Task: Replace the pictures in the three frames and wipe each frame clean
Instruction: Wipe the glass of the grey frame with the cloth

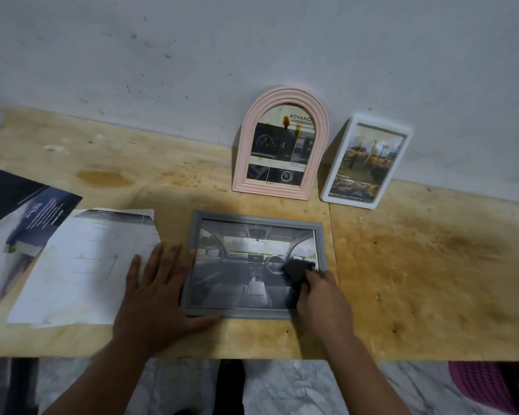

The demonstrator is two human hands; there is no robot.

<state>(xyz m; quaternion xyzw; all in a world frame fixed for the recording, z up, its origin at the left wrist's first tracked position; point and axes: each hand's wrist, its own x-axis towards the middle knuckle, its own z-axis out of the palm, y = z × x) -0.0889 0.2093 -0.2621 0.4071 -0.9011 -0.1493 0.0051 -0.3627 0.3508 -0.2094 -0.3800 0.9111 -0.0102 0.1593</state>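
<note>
Grey rectangular frame (253, 266) — dark crumpled cloth (295, 269)

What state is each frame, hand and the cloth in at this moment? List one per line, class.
grey frame: lying flat on the table, car-interior picture inside.
pink arched frame: upright against the wall, glass stained.
white frame: leaning against the wall, glass stained.
dark cloth: bunched, pressed on the grey frame's glass.
left hand: flat, steadying the grey frame.
right hand: gripping the dark cloth.

stained plywood table (417, 265), scuffed grey wall (192, 55), marble floor (297, 390)
</note>
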